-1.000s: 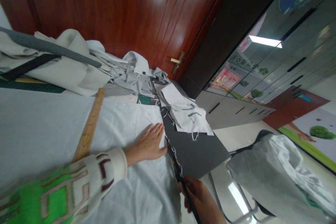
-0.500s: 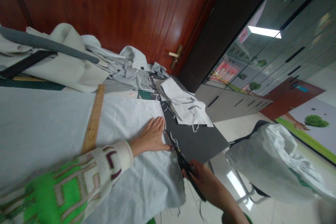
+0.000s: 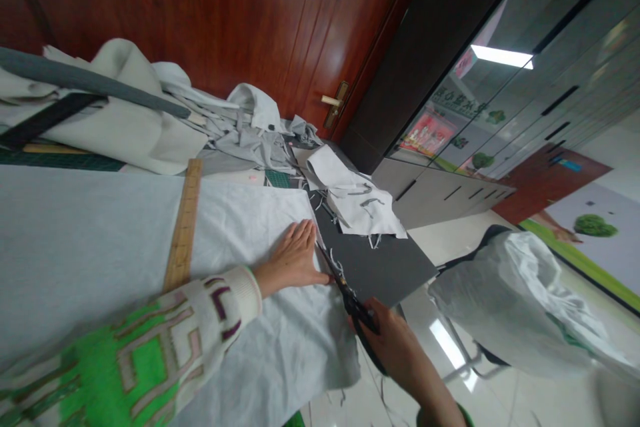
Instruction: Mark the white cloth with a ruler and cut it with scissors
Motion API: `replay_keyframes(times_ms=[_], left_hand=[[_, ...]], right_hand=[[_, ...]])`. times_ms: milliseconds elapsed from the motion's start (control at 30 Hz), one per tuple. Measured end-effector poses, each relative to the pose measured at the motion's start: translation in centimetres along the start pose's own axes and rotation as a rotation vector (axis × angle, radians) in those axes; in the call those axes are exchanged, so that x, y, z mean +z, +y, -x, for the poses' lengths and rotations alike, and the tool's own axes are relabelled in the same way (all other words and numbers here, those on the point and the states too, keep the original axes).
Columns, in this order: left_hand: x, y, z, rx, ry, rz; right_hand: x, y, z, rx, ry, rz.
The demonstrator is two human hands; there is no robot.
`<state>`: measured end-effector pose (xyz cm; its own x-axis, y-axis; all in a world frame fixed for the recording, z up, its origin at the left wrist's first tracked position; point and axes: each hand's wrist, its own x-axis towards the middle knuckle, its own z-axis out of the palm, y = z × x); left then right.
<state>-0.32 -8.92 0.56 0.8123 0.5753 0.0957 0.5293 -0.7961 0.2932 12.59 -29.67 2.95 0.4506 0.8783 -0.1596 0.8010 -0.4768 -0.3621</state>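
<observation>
Scissors [image 3: 354,303] gripped by right hand [image 3: 393,340], blade tips possibly hidden at cloth [image 3: 240,233] edge, pressed by flat left hand [image 3: 295,259].

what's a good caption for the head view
Left hand flat on pale cloth, right hand working black-handled scissors at its edge

A reddish-brown door [image 3: 200,27] stands beside glossy cabinets [image 3: 480,93] above a pale, shiny tiled floor [image 3: 500,400].

Ruler [image 3: 183,230] on cloth [image 3: 240,233], scraps [image 3: 357,193] beyond it, chair [image 3: 475,347] at right.
</observation>
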Motion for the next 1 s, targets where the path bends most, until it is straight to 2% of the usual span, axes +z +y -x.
replay_keyframes(times_ms=[200,700,1000], left_hand=[[-0.1,0.0,0.1,-0.002,0.003,0.002],[-0.2,0.2,0.2,-0.014,0.018,-0.016],[-0.1,0.1,0.1,-0.004,0.032,-0.018]], right_hand=[[0.6,-0.1,-0.4,-0.014,0.025,-0.003],[0.4,-1.3,-1.1,0.048,0.002,-0.126],[0.3,-1.7,-1.2,0.044,-0.005,-0.037]])
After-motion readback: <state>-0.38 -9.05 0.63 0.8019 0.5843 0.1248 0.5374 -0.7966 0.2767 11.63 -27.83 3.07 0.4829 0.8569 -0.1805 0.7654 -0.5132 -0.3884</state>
